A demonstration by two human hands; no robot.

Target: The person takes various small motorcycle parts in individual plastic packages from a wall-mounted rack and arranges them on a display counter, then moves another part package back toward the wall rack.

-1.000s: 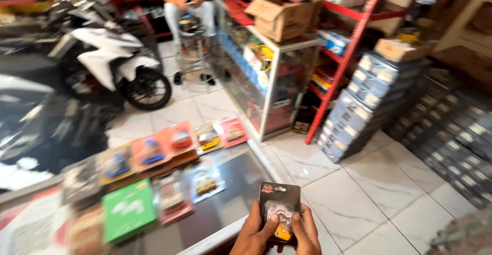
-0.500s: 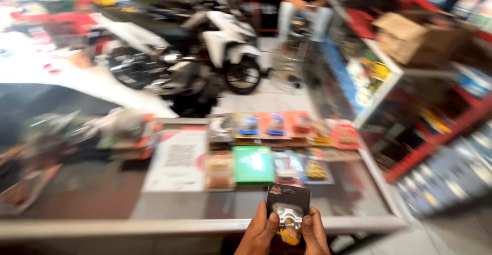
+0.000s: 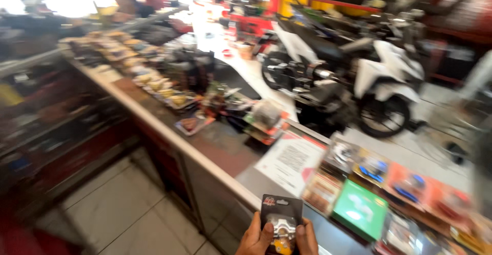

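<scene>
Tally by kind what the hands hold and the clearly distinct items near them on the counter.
Black blister pack, held by left hand and right hand: 1
Green box: 1
White printed sheet: 1
Total: 3

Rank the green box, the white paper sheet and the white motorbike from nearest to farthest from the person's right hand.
From the right hand:
1. Green box, just right on the counter.
2. White paper sheet, farther up the counter, slightly left.
3. White motorbike, beyond the counter on the floor.

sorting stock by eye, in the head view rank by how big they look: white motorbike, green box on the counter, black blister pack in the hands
1. white motorbike
2. green box
3. black blister pack, held by left hand and right hand; looks close to the box only through nearness.
</scene>
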